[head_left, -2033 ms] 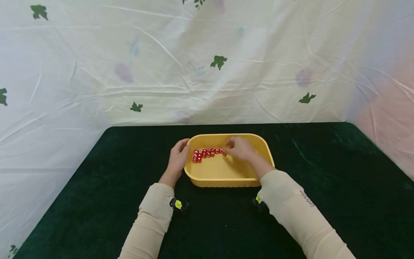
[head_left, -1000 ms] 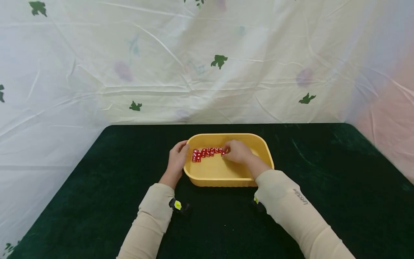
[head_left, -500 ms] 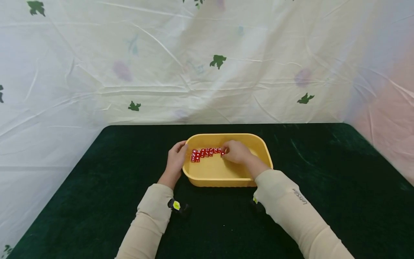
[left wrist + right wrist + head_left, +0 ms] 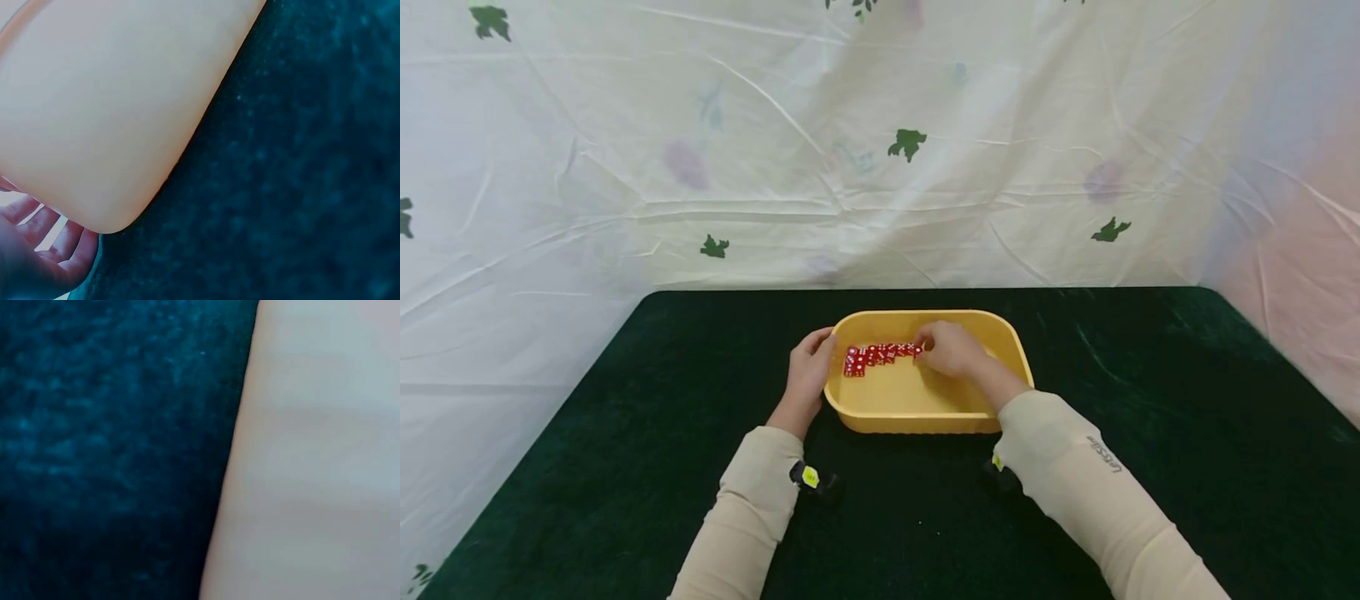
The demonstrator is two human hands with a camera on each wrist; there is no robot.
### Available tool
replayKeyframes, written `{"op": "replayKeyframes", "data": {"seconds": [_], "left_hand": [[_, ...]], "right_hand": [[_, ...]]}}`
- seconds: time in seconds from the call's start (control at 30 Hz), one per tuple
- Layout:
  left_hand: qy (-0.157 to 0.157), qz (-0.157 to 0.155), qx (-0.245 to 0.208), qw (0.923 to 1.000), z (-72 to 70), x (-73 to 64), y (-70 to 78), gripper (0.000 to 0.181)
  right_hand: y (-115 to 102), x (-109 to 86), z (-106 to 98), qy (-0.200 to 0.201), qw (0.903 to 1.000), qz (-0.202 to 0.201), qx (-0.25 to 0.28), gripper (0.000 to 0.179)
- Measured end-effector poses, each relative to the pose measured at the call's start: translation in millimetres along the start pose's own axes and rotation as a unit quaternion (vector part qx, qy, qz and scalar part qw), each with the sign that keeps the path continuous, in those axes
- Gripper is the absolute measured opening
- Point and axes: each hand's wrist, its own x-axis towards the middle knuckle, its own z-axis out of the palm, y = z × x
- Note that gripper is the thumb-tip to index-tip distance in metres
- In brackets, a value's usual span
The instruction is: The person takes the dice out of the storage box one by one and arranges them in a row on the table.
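A yellow plastic tub [image 4: 917,423] stands on the dark green cloth. Inside, along its left and far part, red dice [image 4: 891,352] with white pips sit in a close-packed line, doubled at the left end. My right hand [image 4: 955,348] reaches into the tub and pinches a red die [image 4: 918,352] at the line's right end. Its fingertips partly cover that die. At the tub's left end my left hand [image 4: 808,367] holds the wall. In the left wrist view its bent fingers [image 4: 65,244] reach behind the tub's corner. The right wrist view shows only tub wall and cloth.
The green-covered table [image 4: 715,467] extends well past the tub on both sides. A pale patterned sheet [image 4: 805,167] hangs behind it and at its sides. Each wrist wears a small dark device [image 4: 808,477] with a yellow-green tag.
My right hand has moved left to the line's right end with its fingers on a die. That die has shifted slightly away from me, into line. The left hand stays on the tub.
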Motion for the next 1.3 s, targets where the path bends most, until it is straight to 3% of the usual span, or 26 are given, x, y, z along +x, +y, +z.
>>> {"op": "replayKeyframes", "data": {"seconds": [0.63, 1.07, 1.3], "left_hand": [[0.003, 0.005, -0.016, 0.9999, 1.3, -1.0, -3.6, 0.023], [0.007, -0.003, -0.014, 0.9999, 2.9, -2.4, 0.7, 0.023], [0.008, -0.003, -0.015, 0.9998, 0.9, -3.0, 3.1, 0.024]], "right_hand": [[-3.9, -16.4, -34.7, 0.045, 0.9985, -0.021, 0.023, 0.016], [16.3, -39.4, -72.2, 0.097, 0.995, -0.021, 0.016, 0.013], [39.7, -50.3, -88.5, 0.119, 0.9927, -0.008, 0.02, 0.017]]}}
